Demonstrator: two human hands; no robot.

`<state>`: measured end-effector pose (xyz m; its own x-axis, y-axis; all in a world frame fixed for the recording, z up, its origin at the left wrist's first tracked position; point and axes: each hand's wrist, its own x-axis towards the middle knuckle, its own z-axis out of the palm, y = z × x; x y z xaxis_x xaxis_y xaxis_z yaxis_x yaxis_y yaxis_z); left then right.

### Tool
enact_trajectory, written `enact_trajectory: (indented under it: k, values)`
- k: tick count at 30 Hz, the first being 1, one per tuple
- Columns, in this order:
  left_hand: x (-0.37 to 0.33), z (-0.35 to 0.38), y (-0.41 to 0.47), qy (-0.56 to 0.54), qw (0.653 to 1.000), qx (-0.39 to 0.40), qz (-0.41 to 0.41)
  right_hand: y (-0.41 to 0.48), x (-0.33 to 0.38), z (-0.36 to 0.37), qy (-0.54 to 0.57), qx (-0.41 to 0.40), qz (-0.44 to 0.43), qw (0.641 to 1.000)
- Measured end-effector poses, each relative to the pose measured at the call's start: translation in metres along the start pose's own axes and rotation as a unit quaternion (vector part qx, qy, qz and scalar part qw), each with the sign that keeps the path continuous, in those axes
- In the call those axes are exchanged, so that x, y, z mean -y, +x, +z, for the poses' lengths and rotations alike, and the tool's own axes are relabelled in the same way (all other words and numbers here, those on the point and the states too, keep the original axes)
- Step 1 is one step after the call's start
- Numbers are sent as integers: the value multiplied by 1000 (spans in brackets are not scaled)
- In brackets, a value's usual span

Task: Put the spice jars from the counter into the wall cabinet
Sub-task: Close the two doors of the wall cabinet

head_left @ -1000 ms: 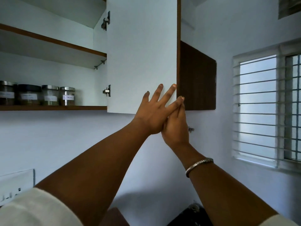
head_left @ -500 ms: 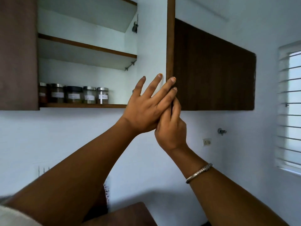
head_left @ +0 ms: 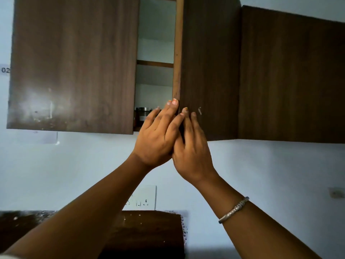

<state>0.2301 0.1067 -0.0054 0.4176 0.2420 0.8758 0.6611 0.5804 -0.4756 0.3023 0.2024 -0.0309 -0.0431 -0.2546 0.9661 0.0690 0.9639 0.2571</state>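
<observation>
Reaching: both arms are raised to the wall cabinet [head_left: 209, 71].
Left hand [head_left: 156, 139]: grip wide, fingers spread flat, fingertips at the lower edge of the middle door [head_left: 209, 53].
Right hand [head_left: 194, 152]: grip wide too, palm and fingers laid flat on that door's face, touching the left hand; a bracelet [head_left: 234, 210] circles the wrist.
Door: ajar by a narrow gap.
Spice jar [head_left: 142, 114]: one steel-lidded jar shows through the gap, on the bottom shelf.
Worktop [head_left: 145, 232]: dark, low in view.
</observation>
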Motion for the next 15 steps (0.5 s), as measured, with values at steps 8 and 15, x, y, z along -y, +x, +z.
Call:
enact_trajectory:
  k: [8, 15]
  values:
    - [78, 39, -54, -22, 993, 94, -70, 17, 18, 109, -93, 126, -42, 987]
    - [145, 98, -92, 9, 989, 128, -74, 32, 18, 194, -79, 162, -34, 983]
